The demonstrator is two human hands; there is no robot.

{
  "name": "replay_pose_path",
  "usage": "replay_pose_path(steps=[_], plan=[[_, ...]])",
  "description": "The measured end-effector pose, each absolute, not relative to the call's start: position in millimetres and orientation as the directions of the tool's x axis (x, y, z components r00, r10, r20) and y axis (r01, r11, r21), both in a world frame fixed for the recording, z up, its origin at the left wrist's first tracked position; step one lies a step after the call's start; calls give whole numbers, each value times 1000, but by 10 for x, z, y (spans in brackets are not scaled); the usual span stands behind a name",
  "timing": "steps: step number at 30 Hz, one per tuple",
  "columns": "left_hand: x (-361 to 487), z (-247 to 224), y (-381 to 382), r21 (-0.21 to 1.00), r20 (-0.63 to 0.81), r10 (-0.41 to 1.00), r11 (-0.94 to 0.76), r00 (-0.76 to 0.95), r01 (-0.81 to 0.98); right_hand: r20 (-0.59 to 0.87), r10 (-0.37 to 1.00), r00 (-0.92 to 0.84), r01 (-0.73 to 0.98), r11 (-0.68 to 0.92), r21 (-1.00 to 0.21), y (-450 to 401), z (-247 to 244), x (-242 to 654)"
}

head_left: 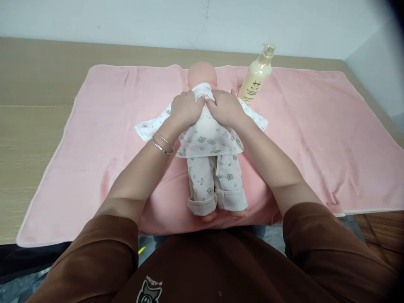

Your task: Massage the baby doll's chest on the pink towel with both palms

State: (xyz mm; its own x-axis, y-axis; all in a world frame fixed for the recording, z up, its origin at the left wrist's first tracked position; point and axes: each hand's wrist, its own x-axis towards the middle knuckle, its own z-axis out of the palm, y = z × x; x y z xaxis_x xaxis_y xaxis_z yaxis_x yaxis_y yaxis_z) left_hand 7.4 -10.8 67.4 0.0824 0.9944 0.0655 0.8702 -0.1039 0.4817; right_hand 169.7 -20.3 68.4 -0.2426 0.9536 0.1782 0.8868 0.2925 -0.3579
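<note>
A baby doll in a white printed top and matching trousers lies on a pink blanket. Its bare head points away from me, and the smooth back of it shows. My left hand is wrapped over the doll's left-side shoulder, fingers curled round it and thumb on the upper back. On the other shoulder, my right hand grips the same way, its thumb close to the left one. The fingertips of both hands are partly hidden. The doll's sleeves spread out to either side, and its feet point toward me.
A cream pump bottle with a cow picture stands on the blanket, just beyond my right hand. Beneath the blanket is a wooden table, with a pale wall behind it. The blanket hangs over the table's front edge near my body.
</note>
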Motion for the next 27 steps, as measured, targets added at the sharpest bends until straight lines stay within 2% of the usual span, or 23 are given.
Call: replay_pose_path(steps=[3,5,10,14,19,21,24,27], plan=[[159,731,-257,444,92,989,-146,117,884,129,969,-212,853,248,-458,-58,665,1844],[176,747,-288,431,92,986,-163,136,888,110,974,-199,852,227,-472,-21,659,1886],[33,674,-83,508,45,994,-105,95,855,147,962,-229,909,266,-320,-218,725,1736],[-48,624,19,579,47,992,-119,113,807,182,945,-271,891,317,-325,-267,737,1680],[76,705,-161,416,83,986,-169,147,894,105,973,-207,851,232,-471,-21,652,1867],[111,750,-215,392,72,980,-199,186,898,95,972,-214,841,233,-489,25,634,1906],[83,781,-186,406,34,985,-167,168,899,134,967,-219,875,255,-412,-20,637,1857],[9,767,-85,470,10,989,-134,146,873,159,956,-246,900,287,-328,-103,660,1767]])
